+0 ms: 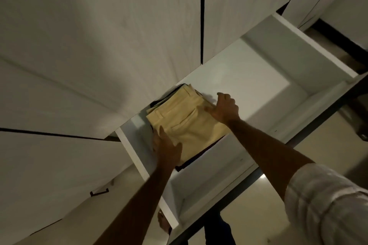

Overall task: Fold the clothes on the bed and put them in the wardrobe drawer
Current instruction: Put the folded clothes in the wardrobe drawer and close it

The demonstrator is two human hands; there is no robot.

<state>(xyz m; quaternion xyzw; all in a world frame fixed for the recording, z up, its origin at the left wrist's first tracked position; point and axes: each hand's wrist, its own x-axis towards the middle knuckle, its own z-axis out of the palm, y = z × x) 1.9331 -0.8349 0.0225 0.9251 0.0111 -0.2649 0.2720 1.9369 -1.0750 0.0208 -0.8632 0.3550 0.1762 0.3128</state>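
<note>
Folded yellow trousers (179,123) lie on top of a stack of darker folded clothes (191,162) at the left end of the open white wardrobe drawer (258,77). My left hand (166,148) rests flat against the near left edge of the trousers, fingers straight. My right hand (225,108) is at the trousers' right edge with the fingers curled down and the thumb on the cloth; whether it pinches the fabric cannot be made out. The dark clothes show only as thin edges under the yellow pair.
Closed white wardrobe doors (99,45) rise behind the drawer. A lower drawer with a dark handle (99,192) is at the left. The drawer's front panel (249,175) runs across below my arms. My foot (163,222) stands on the floor by the drawer's corner.
</note>
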